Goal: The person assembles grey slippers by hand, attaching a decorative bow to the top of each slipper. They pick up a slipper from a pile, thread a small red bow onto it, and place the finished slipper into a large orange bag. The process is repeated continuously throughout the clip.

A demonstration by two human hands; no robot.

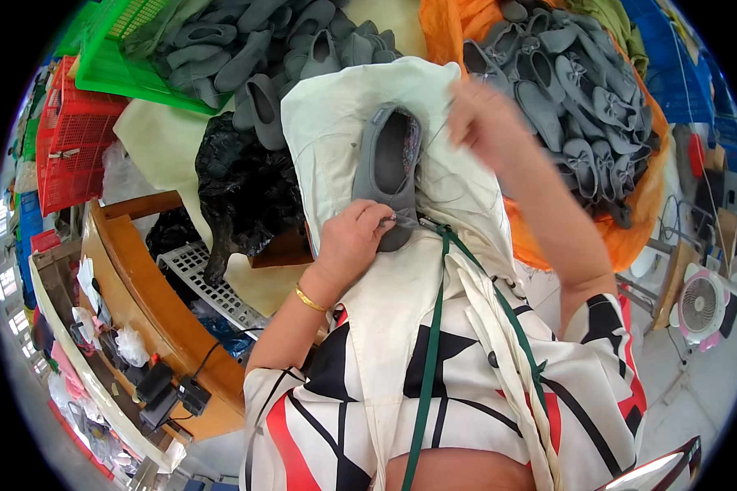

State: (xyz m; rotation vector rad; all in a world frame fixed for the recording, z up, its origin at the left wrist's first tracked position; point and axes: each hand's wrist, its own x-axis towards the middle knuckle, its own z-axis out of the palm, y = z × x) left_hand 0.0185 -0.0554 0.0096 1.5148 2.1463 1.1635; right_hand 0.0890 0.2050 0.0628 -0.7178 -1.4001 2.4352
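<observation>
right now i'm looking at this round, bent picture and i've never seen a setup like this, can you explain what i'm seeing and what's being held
There's no robot here, just a person using two bare hands. The single picture comes from a camera worn on the head, looking down; its very wide lens bends straight edges.

The left hand grips the near end of a grey shoe, which lies on a white cloth in front of the body. The right hand is raised away from the shoe and blurred, so I can't tell whether it holds anything.

Beyond, more grey shoes are heaped by a green basket at upper left, and another heap sits on an orange sheet at upper right.
</observation>
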